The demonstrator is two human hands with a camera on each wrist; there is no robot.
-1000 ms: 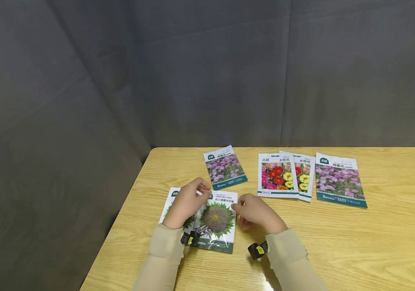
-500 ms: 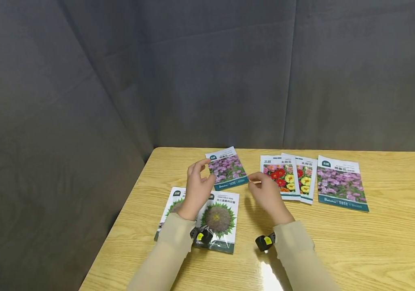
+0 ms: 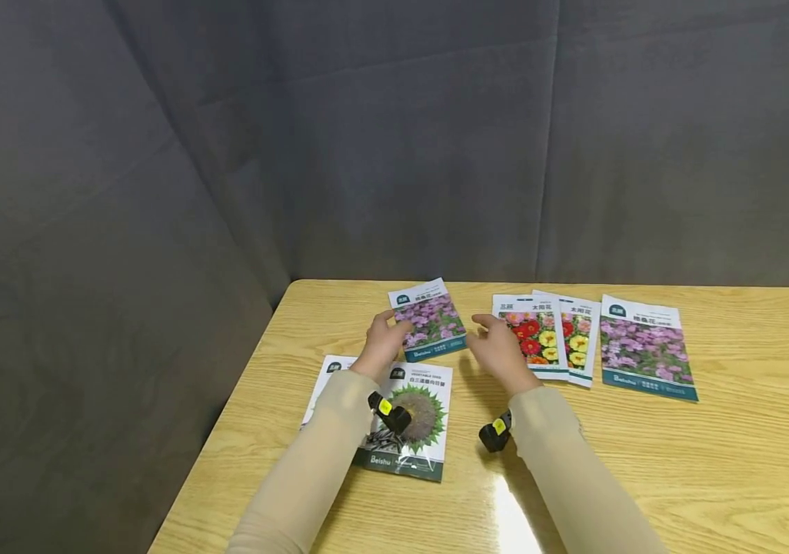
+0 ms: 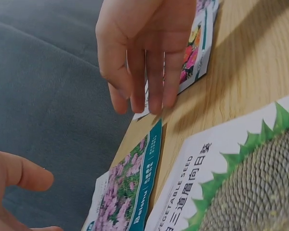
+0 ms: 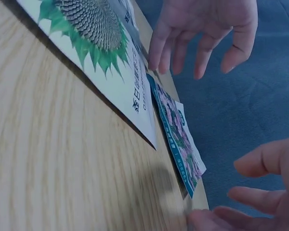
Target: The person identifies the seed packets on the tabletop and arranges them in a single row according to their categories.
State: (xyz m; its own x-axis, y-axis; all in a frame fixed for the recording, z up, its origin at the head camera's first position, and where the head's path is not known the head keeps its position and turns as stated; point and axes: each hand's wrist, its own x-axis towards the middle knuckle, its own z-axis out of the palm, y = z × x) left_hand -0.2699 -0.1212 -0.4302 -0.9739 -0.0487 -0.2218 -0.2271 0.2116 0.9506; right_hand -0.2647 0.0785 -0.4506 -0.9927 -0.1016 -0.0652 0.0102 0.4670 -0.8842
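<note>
A seed packet with purple flowers lies tilted near the table's back edge. My left hand hovers by its left side, thumb and fingers apart and nothing between them. On its other side is my right hand, also holding nothing, partly over a red-and-yellow flower packet. Closer to me, a sunflower seed packet overlaps a second sunflower packet, both partly covered by my left arm. The left wrist view shows the right hand's fingers stretched downward above the purple packet's edge.
Another red-and-yellow flower packet is tucked partly under its twin. Further right lies a second purple flower packet. A grey cloth hangs behind the wooden table and along its left side.
Both hands have left the sunflower packets and moved away from me, to either side of the tilted purple flower packet. The packets look unmoved.
</note>
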